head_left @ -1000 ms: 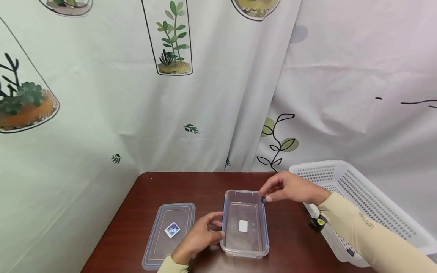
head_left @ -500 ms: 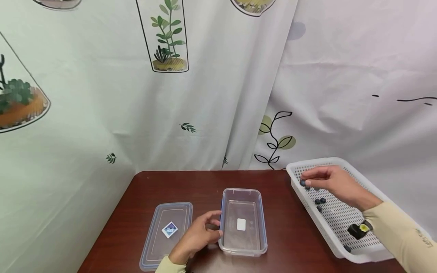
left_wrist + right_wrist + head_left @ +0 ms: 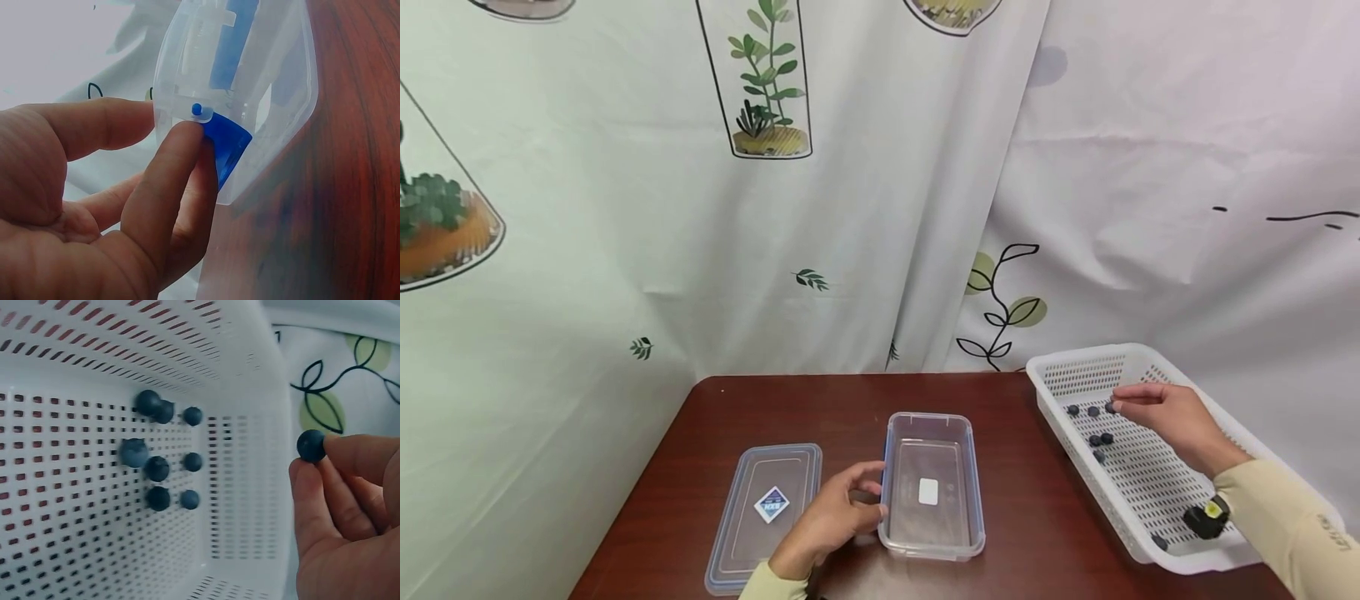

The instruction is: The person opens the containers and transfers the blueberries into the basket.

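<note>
My left hand (image 3: 833, 515) holds the left side of a clear plastic food container (image 3: 932, 529). In the left wrist view its fingers and thumb are bent against the wall, around a blue clip (image 3: 230, 145). No blueberries show inside the container. Over the white perforated basket (image 3: 1078, 379), my right hand (image 3: 1178, 423) pinches a blueberry (image 3: 311, 446) between thumb and fingertip. Several other blueberries lie on the basket's floor, among them one blueberry (image 3: 157, 499) seen in the right wrist view.
Left of the container lies its clear lid (image 3: 741, 533) with a blue rim and a diamond label. All of it stands on a dark red-brown table (image 3: 820, 408). A printed white curtain (image 3: 880, 208) hangs behind the table's far edge.
My right hand has gone from the container's far right corner, with a blueberry in it, across to the basket, then farther right within it. The left hand stays at the container.
</note>
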Demonstrator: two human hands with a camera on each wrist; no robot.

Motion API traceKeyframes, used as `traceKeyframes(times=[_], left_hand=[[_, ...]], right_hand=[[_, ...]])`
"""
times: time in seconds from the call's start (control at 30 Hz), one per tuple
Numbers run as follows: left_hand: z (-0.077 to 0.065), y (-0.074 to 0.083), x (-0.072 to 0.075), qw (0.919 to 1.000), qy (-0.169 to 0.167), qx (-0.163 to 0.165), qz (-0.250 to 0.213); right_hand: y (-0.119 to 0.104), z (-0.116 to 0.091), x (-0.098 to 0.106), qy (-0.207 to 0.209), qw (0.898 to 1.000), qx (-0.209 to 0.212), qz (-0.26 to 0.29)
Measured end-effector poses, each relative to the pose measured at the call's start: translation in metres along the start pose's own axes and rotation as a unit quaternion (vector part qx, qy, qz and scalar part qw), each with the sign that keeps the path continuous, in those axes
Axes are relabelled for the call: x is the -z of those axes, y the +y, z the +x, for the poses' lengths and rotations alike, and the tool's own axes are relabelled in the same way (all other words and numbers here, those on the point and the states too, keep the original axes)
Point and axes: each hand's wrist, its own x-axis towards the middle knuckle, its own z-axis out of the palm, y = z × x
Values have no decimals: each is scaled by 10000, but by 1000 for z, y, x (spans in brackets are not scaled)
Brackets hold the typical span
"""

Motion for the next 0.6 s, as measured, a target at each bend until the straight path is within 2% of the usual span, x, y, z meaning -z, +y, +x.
traceKeyframes(times=[0.17,0.37,0.6], left_hand=[[-1,0,0,10000,-16,-44,-32],[0,0,0,10000,4,-12,5],[0,1,0,10000,4,-18,65]], right_hand=[[11,-2,-6,-239,9993,-266,-86],[12,-4,-6,-272,9985,-366,-317],[9,-6,-6,-332,9984,-442,-139]])
